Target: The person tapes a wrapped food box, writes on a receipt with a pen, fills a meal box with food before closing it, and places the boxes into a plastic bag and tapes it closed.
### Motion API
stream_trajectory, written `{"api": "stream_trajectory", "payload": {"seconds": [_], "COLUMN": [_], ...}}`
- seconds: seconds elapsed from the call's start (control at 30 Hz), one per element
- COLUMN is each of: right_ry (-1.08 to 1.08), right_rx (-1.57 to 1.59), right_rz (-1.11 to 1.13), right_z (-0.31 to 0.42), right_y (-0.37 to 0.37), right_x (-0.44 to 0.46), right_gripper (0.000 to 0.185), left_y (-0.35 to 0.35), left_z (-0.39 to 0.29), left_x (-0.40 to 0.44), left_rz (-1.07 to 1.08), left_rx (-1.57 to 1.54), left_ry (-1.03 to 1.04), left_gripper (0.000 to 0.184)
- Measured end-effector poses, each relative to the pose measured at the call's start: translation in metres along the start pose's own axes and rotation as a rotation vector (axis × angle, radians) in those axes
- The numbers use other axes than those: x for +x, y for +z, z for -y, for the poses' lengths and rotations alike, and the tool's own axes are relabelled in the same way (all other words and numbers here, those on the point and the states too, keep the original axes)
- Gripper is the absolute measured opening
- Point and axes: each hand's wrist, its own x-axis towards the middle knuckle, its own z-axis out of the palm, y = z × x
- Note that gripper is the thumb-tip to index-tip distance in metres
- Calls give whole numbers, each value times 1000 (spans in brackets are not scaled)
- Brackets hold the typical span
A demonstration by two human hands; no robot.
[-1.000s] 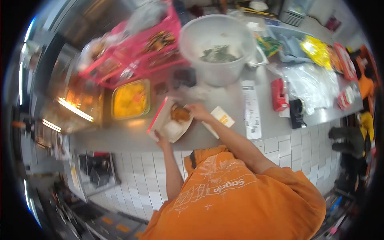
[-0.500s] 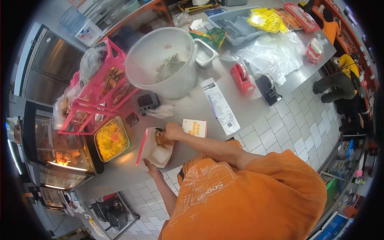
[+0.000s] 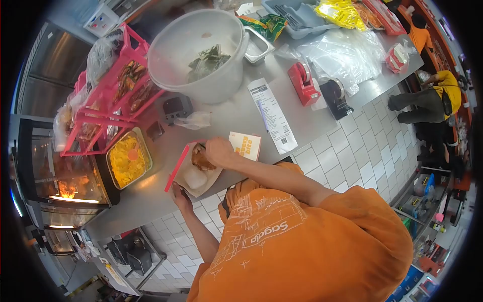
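Observation:
An open paper food box (image 3: 205,187) with a red-edged lid flap (image 3: 177,170) sits near the counter's front edge. Inside it lie a white mound of rice (image 3: 194,178) and a browned piece of fried chicken (image 3: 201,160). My left hand (image 3: 180,195) grips the box's near left corner, thumb along the edge. Closed over the far right part of the box, my right hand (image 3: 220,152) has its fingers on the chicken; the fingertips are mostly hidden. Beside my right wrist is a closed printed white and yellow box (image 3: 245,145).
Left of the box stand a tub of yellow food (image 3: 129,162) and a pink rack (image 3: 113,110). Behind are a large bucket (image 3: 196,55), a black device (image 3: 176,108), a receipt (image 3: 272,118) and tape dispensers (image 3: 303,85). A person in yellow (image 3: 445,93) bends at far right.
The whole view has shifted, so the counter items sit higher and further left. My right hand stays at the chicken and my left hand stays on the box's corner.

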Motion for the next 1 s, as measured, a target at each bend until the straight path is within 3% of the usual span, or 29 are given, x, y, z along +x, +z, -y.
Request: {"api": "stream_trajectory", "payload": {"seconds": [0.13, 0.2, 0.33, 0.4, 0.47, 0.5, 0.57, 0.63, 0.67, 0.7, 0.77, 0.8, 0.83, 0.87, 0.9, 0.97, 1.0], "right_ry": [93, 107, -25, -67, 37, 29, 278, 256, 304, 326, 111, 96, 88, 143, 191, 130, 119], "right_rx": [255, 363, 632, 738, 973, 986, 983, 942, 1335, 1135, 851, 972, 1089, 896, 705, 460, 448], "right_rz": [-132, -138, 61, 144, 228, 247, 127, 203, 151, 196, 324, 388, 450, 373, 286, 0, 5], "right_z": [-1, -9, -43, -43, -35, -32, -27, -23, -24, -26, -39, -61, -81, -82, -75, -44, -16], "right_y": [-10, -10, 21, 29, 29, 29, 31, 8, 21, -1, -42, -45, -48, -66, -89, -114, -124], "right_x": [0, 11, 62, 75, 80, 80, 74, 68, 67, 60, 52, 53, 56, 54, 52, 57, 61], "right_gripper": [48, 54, 65, 68, 68, 68, 73, 73, 68, 63, 64, 64, 63, 58, 53, 38, 38], "left_y": [20, 4, 16, 30, 29, 31, 35, 14, 16, 21, 22, 21, 20, 16, 8, -11, -21], "left_z": [-18, 1, -22, -30, -32, -34, -38, -13, -25, -37, -61, -73, -84, -91, -89, -87, -86], "left_x": [-10, 8, 15, 16, 22, 25, 30, 44, 40, 33, 29, 26, 25, 26, 27, 33, 35], "left_rz": [73, 40, -150, -213, -275, -295, -273, -208, -127, -40, 77, 40, 177, 316, 292, 517, 508], "left_rx": [-101, -198, -283, -269, -289, -278, -166, -68, 43, 157, 227, 207, 196, 187, 168, 232, 219], "left_ry": [95, 27, -170, -137, -145, -137, -275, -188, -131, -90, -164, -154, -169, -179, -165, -197, -191], "left_gripper": [58, 59, 59, 58, 56, 56, 56, 54, 53, 52, 62, 62, 66, 72, 72, 82, 82]}}
